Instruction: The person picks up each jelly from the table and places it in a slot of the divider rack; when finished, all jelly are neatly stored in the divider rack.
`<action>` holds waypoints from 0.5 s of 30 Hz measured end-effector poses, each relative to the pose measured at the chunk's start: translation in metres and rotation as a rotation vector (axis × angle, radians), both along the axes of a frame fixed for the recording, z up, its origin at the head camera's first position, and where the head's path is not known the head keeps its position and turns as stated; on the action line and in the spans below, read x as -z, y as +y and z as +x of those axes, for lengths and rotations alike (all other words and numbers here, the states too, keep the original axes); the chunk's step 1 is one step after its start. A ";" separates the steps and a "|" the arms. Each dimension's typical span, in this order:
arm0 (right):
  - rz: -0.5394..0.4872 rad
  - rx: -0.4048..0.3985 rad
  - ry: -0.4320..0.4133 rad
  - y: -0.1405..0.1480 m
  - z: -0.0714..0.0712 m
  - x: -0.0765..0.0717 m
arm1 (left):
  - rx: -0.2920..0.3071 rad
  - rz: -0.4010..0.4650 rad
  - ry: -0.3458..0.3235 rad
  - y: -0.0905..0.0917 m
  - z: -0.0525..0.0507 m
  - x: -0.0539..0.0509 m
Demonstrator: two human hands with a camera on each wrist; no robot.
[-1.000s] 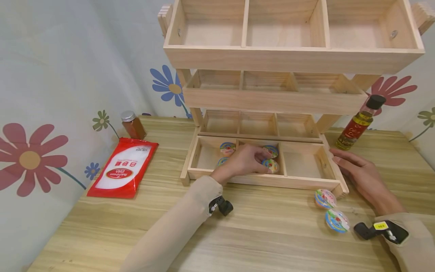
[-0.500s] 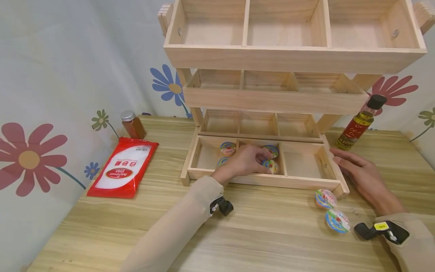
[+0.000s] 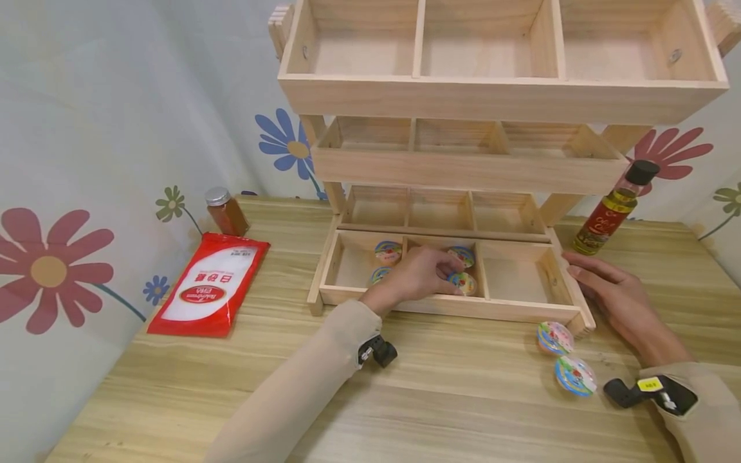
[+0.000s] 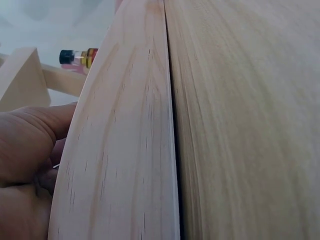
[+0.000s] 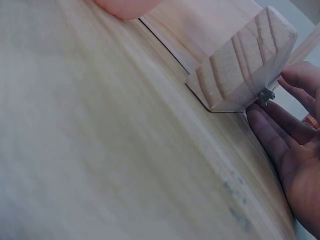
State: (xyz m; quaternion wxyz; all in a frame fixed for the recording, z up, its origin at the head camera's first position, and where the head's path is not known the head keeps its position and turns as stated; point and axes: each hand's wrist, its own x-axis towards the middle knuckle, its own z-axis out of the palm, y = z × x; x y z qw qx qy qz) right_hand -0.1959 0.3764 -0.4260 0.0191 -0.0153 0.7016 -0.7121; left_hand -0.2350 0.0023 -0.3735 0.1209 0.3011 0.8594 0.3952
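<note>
My left hand (image 3: 419, 273) reaches into the middle compartment of the rack's lowest tray (image 3: 405, 305). Its thumb and fingers pinch a small round jelly cup (image 3: 463, 283) with a printed lid. Just behind it sits another jelly cup (image 3: 461, 256). Two more, a back cup (image 3: 388, 252) and a front cup (image 3: 380, 275) partly hidden by my wrist, lie in the left compartment. My right hand (image 3: 622, 302) rests against the right end of the wooden rack (image 5: 245, 65), its fingers extended near a metal bolt. The left wrist view mostly shows the tray's front board (image 4: 120, 130), hiding the fingertips.
Two jelly cups, one pinkish (image 3: 554, 338) and one below it (image 3: 576, 375), lie on the table by the rack's right front corner. An oil bottle (image 3: 608, 215) stands right of the rack. At left are a red-white bag (image 3: 208, 286) and a spice jar (image 3: 227, 213).
The front jelly cup under my left fingers shifts very slightly right. My right hand keeps its place against the rack.
</note>
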 end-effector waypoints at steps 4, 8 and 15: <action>-0.001 -0.003 -0.005 0.000 0.000 0.000 | 0.006 -0.003 0.002 0.000 0.000 -0.001; 0.004 -0.002 -0.001 0.000 0.001 0.000 | 0.011 0.008 -0.008 0.000 -0.001 0.000; 0.040 0.010 -0.001 0.000 0.001 -0.001 | 0.013 0.021 -0.016 -0.001 -0.003 -0.001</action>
